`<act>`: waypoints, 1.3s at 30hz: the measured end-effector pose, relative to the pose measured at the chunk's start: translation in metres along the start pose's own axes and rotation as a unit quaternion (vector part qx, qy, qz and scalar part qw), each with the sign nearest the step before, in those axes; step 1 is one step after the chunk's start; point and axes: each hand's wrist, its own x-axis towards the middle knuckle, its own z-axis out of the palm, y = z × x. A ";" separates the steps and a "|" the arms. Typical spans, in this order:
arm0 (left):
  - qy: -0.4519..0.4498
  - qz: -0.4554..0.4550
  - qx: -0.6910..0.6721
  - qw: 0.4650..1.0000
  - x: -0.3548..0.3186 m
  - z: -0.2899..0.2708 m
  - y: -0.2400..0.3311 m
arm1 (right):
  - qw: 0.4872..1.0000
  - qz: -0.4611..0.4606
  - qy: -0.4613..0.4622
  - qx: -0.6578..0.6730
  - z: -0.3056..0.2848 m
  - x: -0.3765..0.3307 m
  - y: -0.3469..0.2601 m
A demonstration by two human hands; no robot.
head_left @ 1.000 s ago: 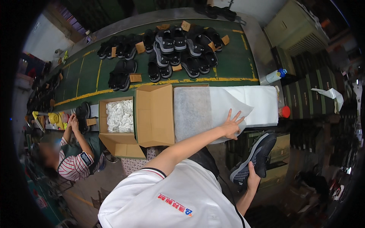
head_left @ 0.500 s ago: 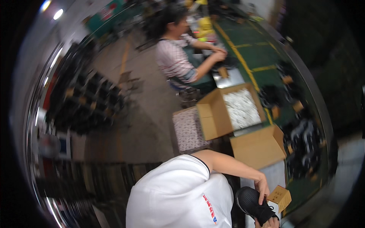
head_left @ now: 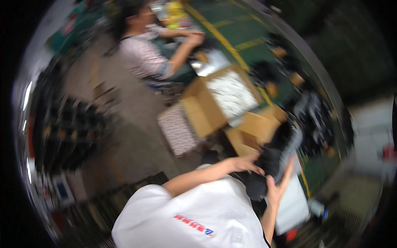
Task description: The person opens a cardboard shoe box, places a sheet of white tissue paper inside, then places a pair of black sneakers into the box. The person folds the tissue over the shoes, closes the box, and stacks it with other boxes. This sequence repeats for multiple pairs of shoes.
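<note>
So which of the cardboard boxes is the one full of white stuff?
The large open box nearest the seated co-worker; the smaller box beside the black shoe shows only bare cardboard.
</note>
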 end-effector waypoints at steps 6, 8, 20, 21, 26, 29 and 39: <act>-0.022 -0.024 -0.146 0.989 -0.005 0.009 -0.005 | 0.999 0.018 0.026 0.038 -0.001 -0.002 -0.045; -0.040 -0.031 -0.163 0.985 0.001 0.012 -0.007 | 0.998 0.019 0.053 0.014 -0.004 -0.008 -0.051; -0.042 -0.025 0.098 0.994 0.031 0.056 0.013 | 0.991 0.037 0.128 0.023 -0.037 -0.028 -0.039; -0.064 -0.017 0.129 0.989 0.033 0.053 0.013 | 0.991 0.027 0.130 0.006 -0.039 -0.032 -0.036; -0.144 -0.060 0.246 0.957 0.036 0.032 -0.001 | 0.979 -0.062 0.159 -0.113 -0.038 -0.057 -0.018; -0.161 -0.062 0.180 0.969 0.036 0.022 -0.029 | 0.959 -0.133 0.177 -0.175 -0.037 -0.055 -0.022; -0.117 0.207 0.546 0.804 0.085 0.039 0.012 | 0.806 0.145 0.422 0.389 -0.043 -0.117 0.043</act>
